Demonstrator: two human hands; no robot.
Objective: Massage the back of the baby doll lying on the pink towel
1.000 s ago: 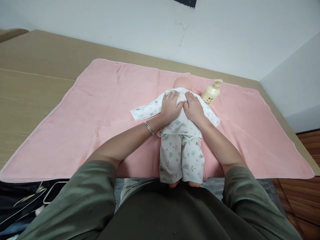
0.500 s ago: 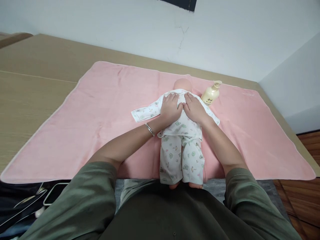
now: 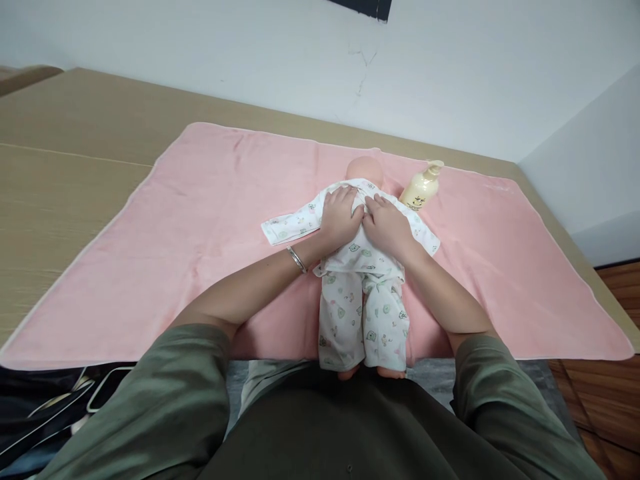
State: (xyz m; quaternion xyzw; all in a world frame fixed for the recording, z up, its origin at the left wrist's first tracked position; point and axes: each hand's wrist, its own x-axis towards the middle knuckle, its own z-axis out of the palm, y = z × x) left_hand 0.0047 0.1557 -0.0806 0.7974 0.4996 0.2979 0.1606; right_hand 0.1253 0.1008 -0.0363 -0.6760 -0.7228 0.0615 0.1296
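Observation:
A baby doll (image 3: 364,171) lies lengthwise in front of me, its head away from me and its feet at the table's near edge. It wears a white printed top (image 3: 367,257) and matching trousers (image 3: 341,320); no face shows. My left hand (image 3: 341,217) rests flat on the left side of the doll's upper body, a silver bangle (image 3: 297,259) on that wrist. On the right side lies my right hand (image 3: 387,225), palm down with the fingers stretched out. The two thumbs nearly meet at the middle. Neither hand grips anything.
Beneath the doll a pink blanket (image 3: 240,200) is spread over the wooden table (image 3: 105,107). A cream pump bottle (image 3: 421,189) lies or leans just right of the doll's shoulder. A white wall (image 3: 280,60) rises behind. Dark items and a white-framed object are at lower left.
My right hand has slid slightly down and to the left on the doll's top. My left hand stays about where it was.

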